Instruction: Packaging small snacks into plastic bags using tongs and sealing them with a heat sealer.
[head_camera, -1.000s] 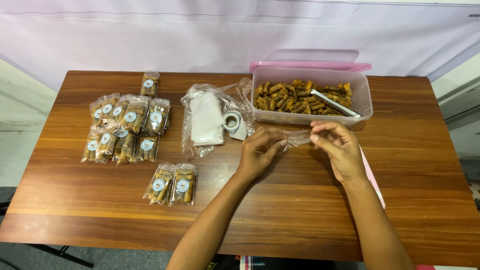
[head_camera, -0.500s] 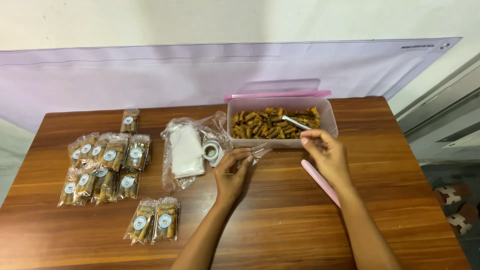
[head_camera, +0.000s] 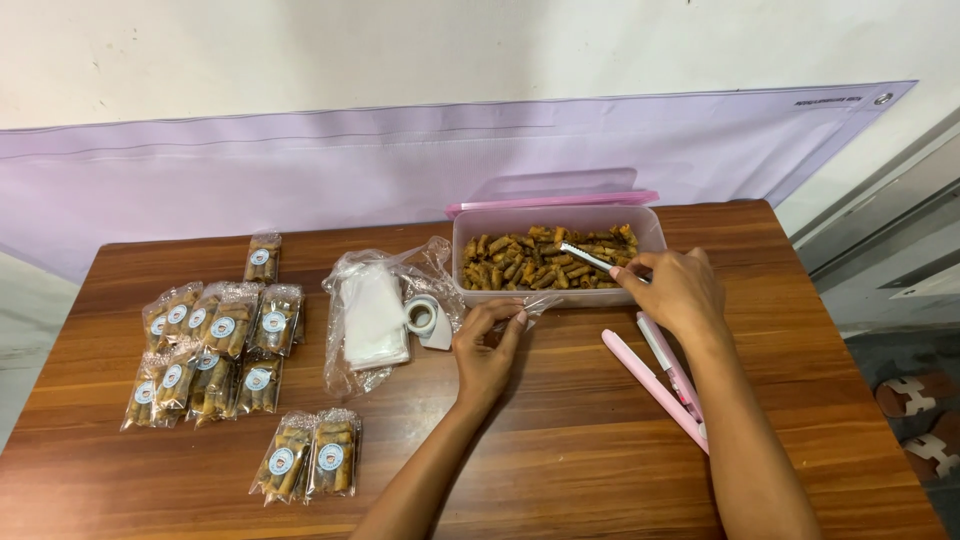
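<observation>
At the wooden worktop (head_camera: 600, 420), the left hand (head_camera: 487, 345) pinches a small clear bag (head_camera: 530, 308) open just before the tub, while the right hand (head_camera: 680, 290) grips metal tongs (head_camera: 588, 257) angled up-left into the clear tub (head_camera: 556, 262) of brown rolled snacks, apparently the filling step; lifting some needs a squeeze.

Illumination is bright, even and diffuse, with no single strong source evident. The wooden bench (head_camera: 600, 430) shows a mild sheen and soft, short shadows under the forearms. Small highlights appear on the clear snack packets (head_camera: 215, 345) at left of the frame. Focus is sharp across the frame. Wide-angle distortion bows straight lines slightly toward the edges.
</observation>
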